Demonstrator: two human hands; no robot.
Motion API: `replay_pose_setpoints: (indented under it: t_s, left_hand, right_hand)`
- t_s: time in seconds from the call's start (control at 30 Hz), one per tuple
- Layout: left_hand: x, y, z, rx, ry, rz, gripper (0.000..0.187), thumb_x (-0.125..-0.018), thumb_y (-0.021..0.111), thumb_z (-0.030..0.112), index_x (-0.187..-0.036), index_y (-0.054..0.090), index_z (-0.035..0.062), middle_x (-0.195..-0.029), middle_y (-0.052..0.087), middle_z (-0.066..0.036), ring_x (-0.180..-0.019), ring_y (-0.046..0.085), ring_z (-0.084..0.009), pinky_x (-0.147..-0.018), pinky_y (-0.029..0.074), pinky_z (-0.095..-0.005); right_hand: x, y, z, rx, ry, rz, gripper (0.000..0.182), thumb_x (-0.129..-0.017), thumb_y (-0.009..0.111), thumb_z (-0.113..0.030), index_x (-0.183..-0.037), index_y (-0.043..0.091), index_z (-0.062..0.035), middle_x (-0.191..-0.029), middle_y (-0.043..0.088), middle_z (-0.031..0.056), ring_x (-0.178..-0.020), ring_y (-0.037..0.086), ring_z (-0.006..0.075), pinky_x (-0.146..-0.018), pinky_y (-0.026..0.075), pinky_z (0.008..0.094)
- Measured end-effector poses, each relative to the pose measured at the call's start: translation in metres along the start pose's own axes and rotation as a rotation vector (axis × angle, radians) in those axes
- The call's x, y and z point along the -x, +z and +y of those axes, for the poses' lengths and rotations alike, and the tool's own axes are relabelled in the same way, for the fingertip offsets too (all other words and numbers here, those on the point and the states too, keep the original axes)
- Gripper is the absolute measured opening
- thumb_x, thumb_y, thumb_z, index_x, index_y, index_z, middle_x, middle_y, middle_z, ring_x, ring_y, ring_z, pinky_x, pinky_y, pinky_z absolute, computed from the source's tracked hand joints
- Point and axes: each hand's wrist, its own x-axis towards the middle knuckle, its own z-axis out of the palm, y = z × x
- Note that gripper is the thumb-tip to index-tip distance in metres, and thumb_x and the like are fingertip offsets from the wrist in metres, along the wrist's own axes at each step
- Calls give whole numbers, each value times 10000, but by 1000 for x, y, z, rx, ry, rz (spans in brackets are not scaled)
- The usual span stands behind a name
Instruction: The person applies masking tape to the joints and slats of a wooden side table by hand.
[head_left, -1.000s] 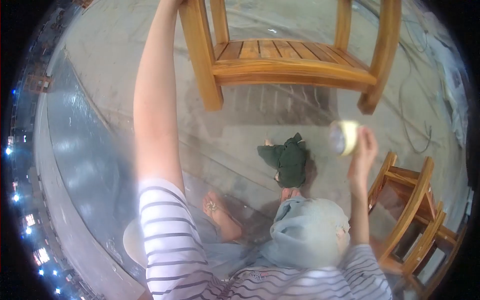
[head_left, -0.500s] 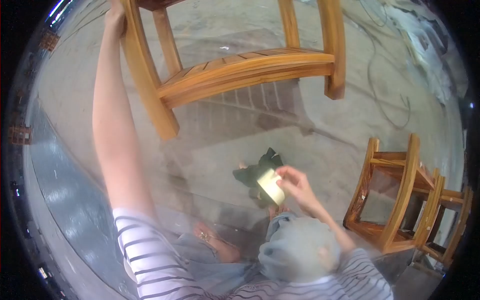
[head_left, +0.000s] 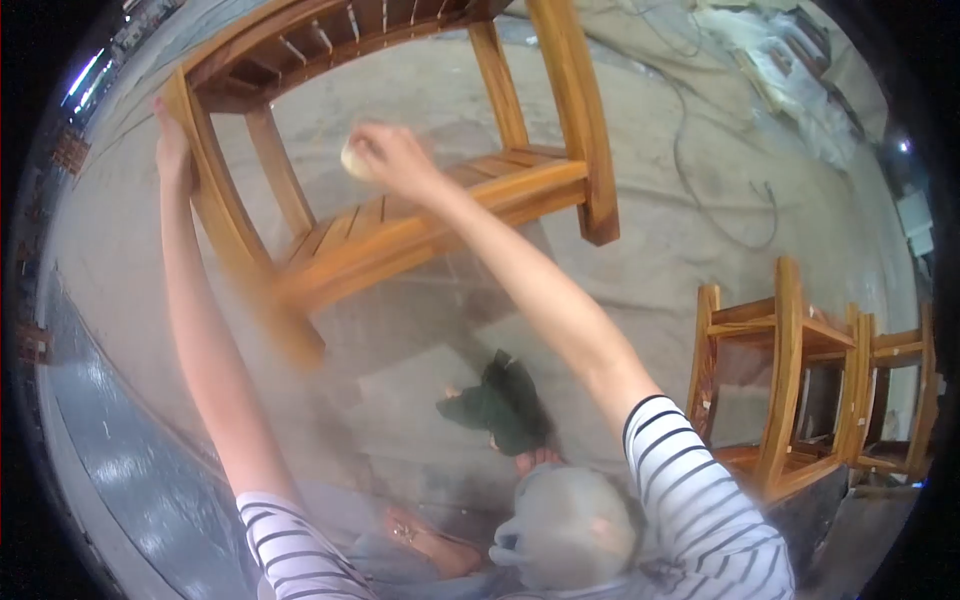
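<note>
The left hand [head_left: 170,140] has its grip closed around the leg of the wooden bench [head_left: 400,225]. The right hand [head_left: 390,155] grasps a pale sanding pad [head_left: 352,160], pressed just above the slatted shelf. Well below both grips, a dark green cloth [head_left: 500,405] lies on the floor.

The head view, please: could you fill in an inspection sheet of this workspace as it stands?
Surface: bare concrete floor, dusty.
Job's things: wooden bench with slatted lower shelf; pale pad held over the shelf.
Clutter: dark green cloth on the floor.
Grippers: left hand grips a bench leg; right hand closed on the pad.
Cables: thin cable looping on the floor.
Surroundings: more wooden stools at right.
</note>
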Motion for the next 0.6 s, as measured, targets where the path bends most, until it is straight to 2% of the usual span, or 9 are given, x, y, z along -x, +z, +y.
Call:
replay_pose_setpoints:
  t_s: [0.03, 0.13, 0.2, 0.23, 0.27, 0.3, 0.37, 0.43, 0.6]
  left_hand:
    - [12, 1, 5, -4, 8, 27, 1070, -827, 191, 845, -1247, 572, -63, -1229, 591, -243, -1148, 554, -320, -981, 407, -384]
    - [70, 16, 19, -395, 487, 440, 795, -899, 376, 700, -1257, 593, 23, -1230, 611, -206, -1179, 545, -358, -989, 418, -421]
    - [122, 43, 27, -417, 1148, 732, 493, -947, 506, 406, -1280, 561, 47, -1298, 561, -213, -1214, 515, -371, -1020, 388, -408]
    - [147, 53, 29, -499, 1197, 495, 457, -919, 552, 300, -1309, 538, 61, -1341, 528, -197, -1247, 490, -356, -1037, 374, -412]
    - [166, 63, 24, -580, 1229, 257, 469, -891, 598, 194, -1337, 515, 74, -1383, 496, -181, -1279, 465, -340, -1054, 361, -415]
    - [171, 88, -4, -515, 1253, 202, 476, -793, 665, 96, -1260, 575, 81, -1275, 581, -120, -1157, 568, -299, -963, 448, -409]
    - [180, 125, -50, -189, 916, -235, 481, -838, 665, 138, -1294, 540, 50, -1268, 595, -149, -1194, 559, -334, -959, 465, -403]
    - [186, 132, -58, -43, 623, -522, 487, -856, 670, 174, -1298, 535, 21, -1255, 602, -183, -1186, 568, -340, -961, 464, -402]
    - [186, 126, -57, -18, 590, -449, 478, -830, 713, 201, -1229, 589, -31, -1171, 649, -215, -1100, 631, -304, -924, 485, -378]
  right_hand:
    - [2, -1, -1, -2, -40, -56, 150, -856, 560, -112, -969, 632, -43, -958, 675, 173, -944, 627, 382, -782, 494, 453]
    - [9, -4, -10, 15, 20, -154, 176, -889, 561, -144, -1010, 632, -38, -979, 665, 184, -945, 615, 399, -789, 491, 437]
    - [7, -5, -14, 27, 12, -154, 170, -882, 565, -110, -1028, 615, -41, -976, 659, 184, -946, 610, 402, -785, 490, 443]
    - [4, -5, -13, 10, -16, -145, 172, -879, 566, -102, -1034, 609, -41, -973, 657, 184, -952, 607, 402, -783, 490, 443]
    - [2, -4, -11, -9, -46, -140, 176, -876, 567, -93, -1040, 602, -42, -970, 656, 184, -958, 605, 402, -781, 490, 443]
    - [-2, -4, -11, -23, -54, -160, 184, -875, 566, -88, -1051, 594, -41, -979, 653, 185, -967, 602, 403, -785, 490, 443]
    - [-6, -7, -9, -46, -63, -203, 204, -873, 563, -77, -1073, 577, -41, -998, 647, 188, -984, 597, 405, -793, 490, 442]
    - [-8, 3, 9, -85, -100, -229, 237, -869, 572, -108, -1099, 559, -52, -1020, 653, 193, -998, 606, 393, -801, 493, 439]
    - [-7, 1, 1, -111, 31, -305, 282, -873, 561, -126, -1142, 516, -59, -1061, 655, 204, -1036, 602, 401, -836, 486, 449]
